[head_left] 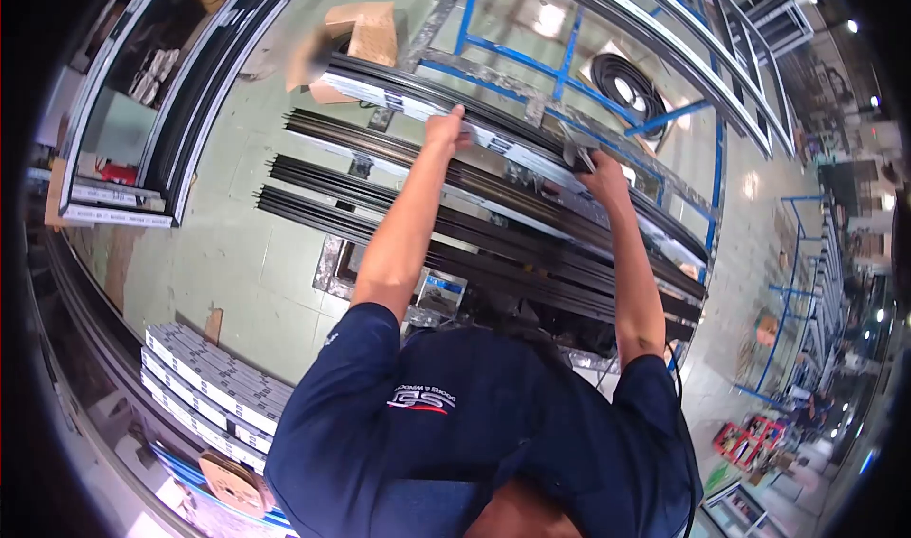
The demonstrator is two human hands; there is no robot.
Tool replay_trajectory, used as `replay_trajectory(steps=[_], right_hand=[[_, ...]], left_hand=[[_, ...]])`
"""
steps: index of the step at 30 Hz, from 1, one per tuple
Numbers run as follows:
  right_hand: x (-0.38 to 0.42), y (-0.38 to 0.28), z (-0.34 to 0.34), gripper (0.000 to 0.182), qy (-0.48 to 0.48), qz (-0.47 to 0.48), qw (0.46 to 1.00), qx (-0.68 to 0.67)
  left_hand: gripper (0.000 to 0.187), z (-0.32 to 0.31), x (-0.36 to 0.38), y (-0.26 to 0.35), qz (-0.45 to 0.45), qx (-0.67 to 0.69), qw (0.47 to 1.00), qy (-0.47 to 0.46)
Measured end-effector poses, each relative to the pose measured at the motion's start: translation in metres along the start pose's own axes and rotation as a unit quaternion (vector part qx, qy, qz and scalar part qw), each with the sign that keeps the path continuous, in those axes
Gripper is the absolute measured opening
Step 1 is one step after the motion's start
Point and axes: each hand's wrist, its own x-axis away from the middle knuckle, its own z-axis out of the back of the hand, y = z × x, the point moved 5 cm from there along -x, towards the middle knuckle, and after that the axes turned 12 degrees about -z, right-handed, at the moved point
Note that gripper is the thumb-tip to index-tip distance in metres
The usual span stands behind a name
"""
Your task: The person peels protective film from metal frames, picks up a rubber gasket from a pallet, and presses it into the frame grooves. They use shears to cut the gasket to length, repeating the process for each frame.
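A long dark metal profile (517, 149) with white printed film along its near side lies across the blue-framed bench. My left hand (446, 130) is closed round its near edge, thumb on top. Farther right, my right hand (605, 176) grips a small dark hand tool (577, 154) with a grey, flat part, held against the same profile; its exact kind does not show. Nearer my body, a bronze-toned profile (370, 139) and several black profiles (332, 185) lie roughly parallel to it, passing beneath my forearms.
A coil of black strip (626, 87) sits beyond the bench's blue frame (527, 59). An open cardboard box (372, 33) is on the floor at the far left. Large window frames (119, 217) stand left, above stacked white-wrapped profiles (204, 372). Red crates (750, 440) stand right.
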Motion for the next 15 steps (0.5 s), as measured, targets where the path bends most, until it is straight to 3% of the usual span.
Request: replay_trajectory(steps=[2,4,6,11,12,15], right_hand=[[-0.005,0.012,-0.004,0.04,-0.002,0.03,0.999,-0.026],[-0.005,0.02,-0.003,0.036,-0.078,0.047,0.995,-0.048],[-0.009,0.042,-0.011,0.038,-0.102,0.065,0.992,-0.042],[0.016,0.129,0.008,0.041,-0.228,0.059,0.972,-0.005],[0.024,0.144,0.02,0.042,-0.249,0.051,0.967,-0.012],[0.028,0.189,0.037,0.046,-0.246,0.062,0.966,-0.05]], left_hand=[[0.042,-0.04,0.032,-0.011,0.08,0.018,0.994,-0.077],[0.041,-0.053,0.048,-0.011,0.041,0.01,0.999,-0.035],[0.047,-0.053,0.046,-0.012,0.02,-0.048,0.997,-0.055],[0.041,-0.047,0.02,-0.031,0.111,0.053,0.99,-0.064],[0.041,-0.053,0.032,-0.031,0.108,0.068,0.992,-0.013],[0.044,-0.102,0.053,-0.057,0.091,0.031,0.994,-0.058]])
